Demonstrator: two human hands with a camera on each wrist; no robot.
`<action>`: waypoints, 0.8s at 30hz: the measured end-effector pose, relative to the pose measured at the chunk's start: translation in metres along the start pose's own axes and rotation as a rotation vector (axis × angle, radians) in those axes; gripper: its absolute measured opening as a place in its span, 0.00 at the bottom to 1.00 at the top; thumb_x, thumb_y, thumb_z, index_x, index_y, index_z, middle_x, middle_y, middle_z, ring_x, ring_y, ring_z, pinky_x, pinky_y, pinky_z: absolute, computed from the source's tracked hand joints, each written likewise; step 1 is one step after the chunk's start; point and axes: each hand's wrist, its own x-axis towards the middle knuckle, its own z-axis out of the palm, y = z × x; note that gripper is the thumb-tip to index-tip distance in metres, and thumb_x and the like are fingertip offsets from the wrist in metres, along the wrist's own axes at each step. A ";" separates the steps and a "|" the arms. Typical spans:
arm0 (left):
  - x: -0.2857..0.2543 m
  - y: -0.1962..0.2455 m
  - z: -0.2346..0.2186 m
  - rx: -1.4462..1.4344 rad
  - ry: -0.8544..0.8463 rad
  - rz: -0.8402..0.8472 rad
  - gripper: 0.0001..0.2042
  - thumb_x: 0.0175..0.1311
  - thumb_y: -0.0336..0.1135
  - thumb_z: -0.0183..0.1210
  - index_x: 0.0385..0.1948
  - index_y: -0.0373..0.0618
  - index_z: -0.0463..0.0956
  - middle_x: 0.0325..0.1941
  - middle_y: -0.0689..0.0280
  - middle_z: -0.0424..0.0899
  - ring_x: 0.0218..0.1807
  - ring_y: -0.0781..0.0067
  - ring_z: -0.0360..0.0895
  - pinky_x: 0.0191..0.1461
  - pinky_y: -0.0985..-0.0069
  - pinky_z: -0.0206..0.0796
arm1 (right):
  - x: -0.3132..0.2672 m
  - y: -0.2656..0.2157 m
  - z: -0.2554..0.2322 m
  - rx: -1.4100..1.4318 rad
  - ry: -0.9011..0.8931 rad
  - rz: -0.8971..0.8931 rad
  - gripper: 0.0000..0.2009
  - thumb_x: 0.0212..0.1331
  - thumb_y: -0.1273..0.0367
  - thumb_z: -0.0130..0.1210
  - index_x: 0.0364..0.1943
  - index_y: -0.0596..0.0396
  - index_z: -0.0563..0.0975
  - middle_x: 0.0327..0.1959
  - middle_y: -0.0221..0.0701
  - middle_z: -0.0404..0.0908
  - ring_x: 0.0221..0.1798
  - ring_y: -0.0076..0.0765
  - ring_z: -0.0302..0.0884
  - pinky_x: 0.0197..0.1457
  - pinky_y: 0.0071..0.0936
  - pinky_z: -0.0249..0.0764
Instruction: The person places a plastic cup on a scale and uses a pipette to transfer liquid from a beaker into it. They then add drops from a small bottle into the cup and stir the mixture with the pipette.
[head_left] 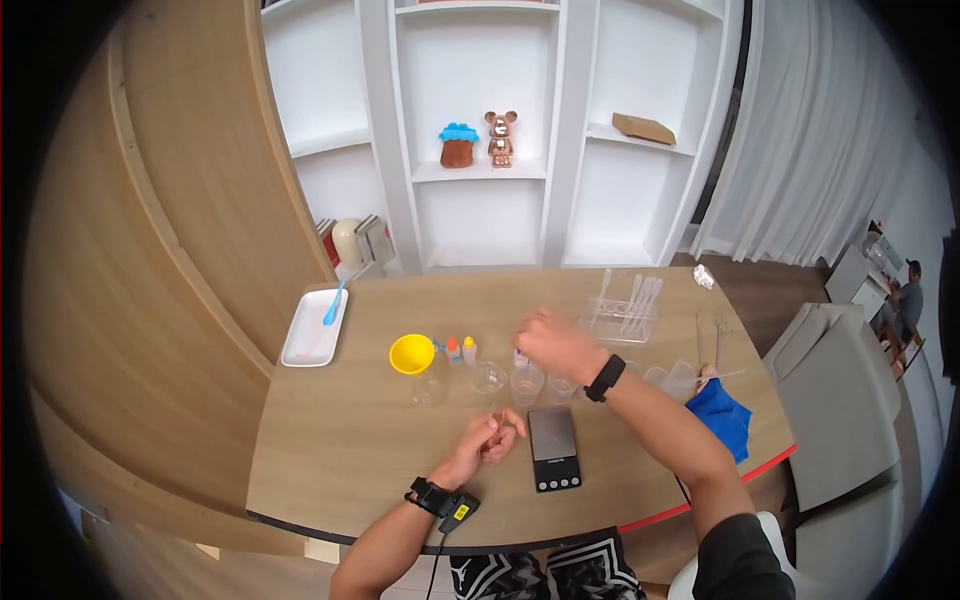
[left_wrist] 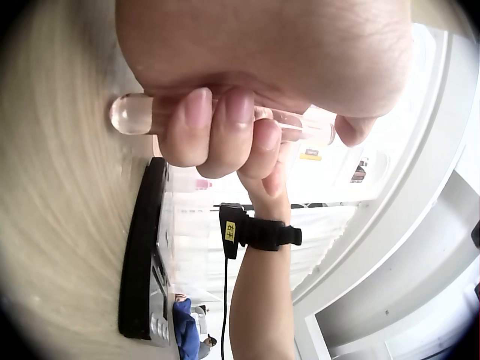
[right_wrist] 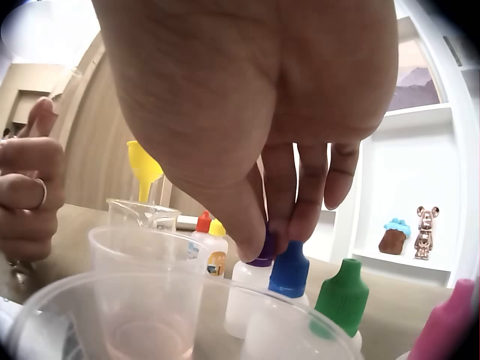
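My left hand is held over the table's front half, left of the black scale. Its fingers curl round a clear test tube, whose rounded end sticks out past the little-finger side in the left wrist view. Farther forward, my right hand reaches across the row of cups. Thumb and fingertips pinch the purple cap of a small white bottle. Right beside it stand bottles with a blue cap, a green cap and a pink cap. A clear plastic cup stands in front.
A yellow funnel, red- and yellow-capped bottles and a glass beaker stand left of the cups. Behind is a clear rack with droppers. A white tray lies far left, a blue cloth at right.
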 end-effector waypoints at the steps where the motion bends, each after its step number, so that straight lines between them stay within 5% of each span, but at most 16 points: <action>1: 0.000 -0.001 0.000 0.004 -0.006 0.002 0.30 0.77 0.63 0.44 0.46 0.37 0.73 0.19 0.76 0.57 0.20 0.84 0.49 0.24 0.78 0.39 | 0.000 0.000 0.003 -0.004 -0.003 -0.003 0.03 0.53 0.76 0.58 0.28 0.55 0.82 0.34 0.36 0.86 0.48 0.45 0.82 0.58 0.39 0.73; 10: 0.000 -0.003 -0.001 -0.004 -0.016 -0.012 0.30 0.76 0.67 0.46 0.45 0.42 0.75 0.20 0.79 0.56 0.20 0.87 0.50 0.24 0.80 0.38 | -0.002 -0.002 -0.006 0.122 -0.090 0.067 0.05 0.58 0.72 0.63 0.37 0.55 0.84 0.39 0.39 0.86 0.50 0.45 0.83 0.61 0.42 0.72; 13: -0.001 0.000 0.001 -0.014 -0.016 -0.017 0.30 0.76 0.66 0.46 0.45 0.42 0.75 0.20 0.79 0.57 0.21 0.88 0.50 0.24 0.81 0.38 | -0.012 0.002 -0.039 0.292 0.082 0.084 0.09 0.61 0.69 0.64 0.44 0.55 0.85 0.46 0.42 0.85 0.51 0.49 0.83 0.63 0.44 0.73; 15: -0.001 -0.002 0.000 -0.007 -0.016 -0.007 0.30 0.77 0.65 0.46 0.44 0.41 0.76 0.20 0.79 0.57 0.21 0.88 0.50 0.24 0.81 0.39 | -0.032 -0.006 -0.093 0.314 0.090 0.245 0.12 0.62 0.70 0.64 0.49 0.57 0.83 0.51 0.44 0.84 0.53 0.52 0.82 0.62 0.45 0.76; 17: -0.001 -0.005 -0.001 -0.010 -0.012 0.002 0.29 0.77 0.64 0.46 0.44 0.41 0.76 0.20 0.79 0.57 0.21 0.88 0.50 0.24 0.81 0.39 | -0.066 -0.007 -0.128 0.262 0.303 0.255 0.10 0.63 0.72 0.63 0.47 0.60 0.83 0.47 0.43 0.85 0.50 0.52 0.83 0.55 0.43 0.79; 20: -0.001 -0.004 -0.001 -0.022 -0.013 0.009 0.28 0.78 0.62 0.46 0.44 0.41 0.76 0.20 0.79 0.57 0.21 0.88 0.50 0.24 0.81 0.39 | -0.132 -0.018 -0.181 0.289 0.435 0.578 0.06 0.65 0.73 0.62 0.35 0.64 0.83 0.33 0.39 0.82 0.37 0.42 0.80 0.45 0.34 0.75; 22: -0.001 -0.002 0.000 -0.032 -0.023 0.011 0.27 0.79 0.61 0.45 0.44 0.40 0.76 0.21 0.79 0.57 0.21 0.88 0.50 0.24 0.81 0.39 | -0.195 -0.015 -0.190 0.266 0.578 0.738 0.10 0.67 0.73 0.62 0.30 0.67 0.80 0.30 0.32 0.78 0.34 0.26 0.72 0.36 0.25 0.65; 24: -0.002 0.002 0.002 -0.026 -0.013 -0.004 0.28 0.78 0.62 0.45 0.43 0.41 0.75 0.20 0.78 0.57 0.21 0.87 0.50 0.24 0.81 0.39 | -0.263 -0.007 -0.183 0.342 0.710 0.925 0.16 0.71 0.70 0.61 0.24 0.65 0.78 0.26 0.26 0.76 0.27 0.20 0.67 0.30 0.24 0.59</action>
